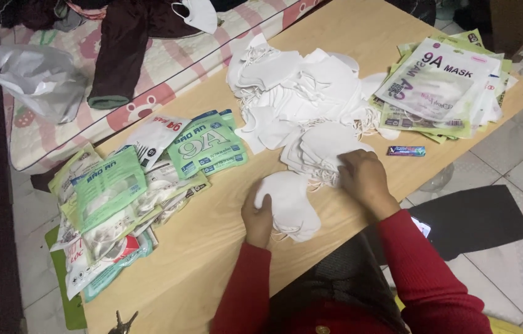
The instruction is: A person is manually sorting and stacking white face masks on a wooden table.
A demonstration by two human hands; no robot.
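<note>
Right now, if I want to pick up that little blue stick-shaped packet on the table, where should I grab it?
Pinch the small blue packet across its narrow middle, probably from above. It lies flat on the wooden table, long side running left to right, with bare wood around it. It sits apart from the white mask pile and the right hand, so nothing blocks you.

Bare wood on the low table (212,247) lies open between the packet stack (125,198) at left and the small mask stack (289,204) at centre. The heap of white masks (298,93) blocks the far side, with flat packets (441,86) crowding the right end. A small blue tube (406,151) sits alone near the right edge.
</note>
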